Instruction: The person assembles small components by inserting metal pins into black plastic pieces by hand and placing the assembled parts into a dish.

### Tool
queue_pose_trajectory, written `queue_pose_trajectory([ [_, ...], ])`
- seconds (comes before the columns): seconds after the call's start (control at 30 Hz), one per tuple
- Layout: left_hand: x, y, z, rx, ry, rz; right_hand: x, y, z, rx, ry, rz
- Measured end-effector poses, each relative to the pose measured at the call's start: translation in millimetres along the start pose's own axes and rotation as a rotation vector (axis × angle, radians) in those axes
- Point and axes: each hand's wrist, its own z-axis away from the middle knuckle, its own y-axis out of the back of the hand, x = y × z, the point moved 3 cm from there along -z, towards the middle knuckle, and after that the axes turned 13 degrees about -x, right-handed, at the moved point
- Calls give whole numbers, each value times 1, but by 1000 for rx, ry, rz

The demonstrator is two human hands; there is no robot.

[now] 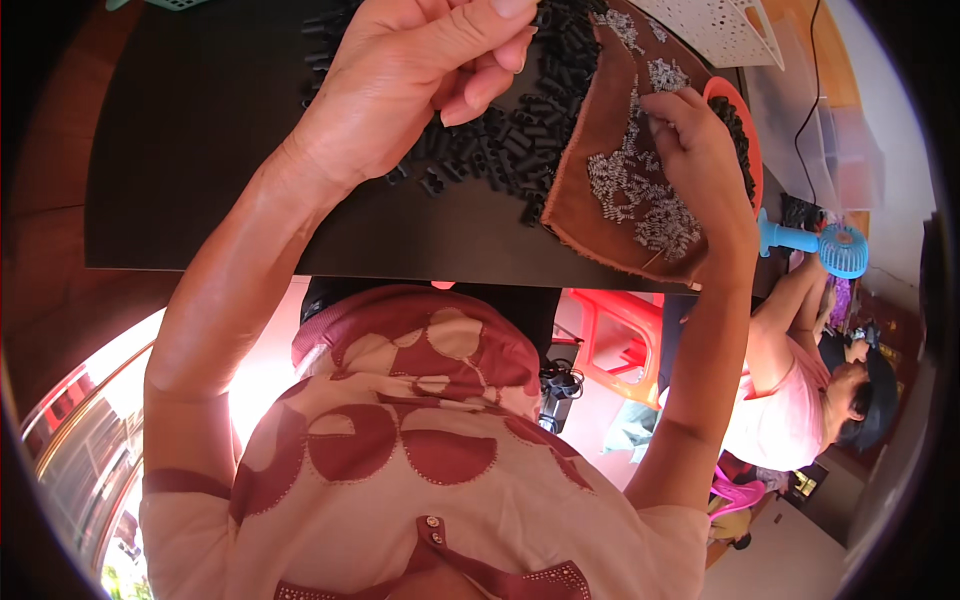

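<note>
Reaching over loose springs (pixel 668 222), where a careless drag could scatter them.
Lying in heaps on the brown cloth (pixel 590 137), beside the black parts (pixel 520 132), the springs look apt to snag one another or roll onto the table (pixel 220 170) if a wrist brushes them; the right hand (pixel 692 140) bends over them, thumb and finger close together, any grip on a spring unclear; the left hand (pixel 395 95) is half curled above the parts, its fingertips cut off, so its hold cannot be told.
</note>
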Motion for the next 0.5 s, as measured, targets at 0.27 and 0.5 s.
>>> queue_pose_trajectory([
  [0.27,2,-3,4,-17,-13,65,11,16,4,45,-36,-8],
  [0.5,1,0,8,-49,-3,33,16,4,0,1,-43,78],
])
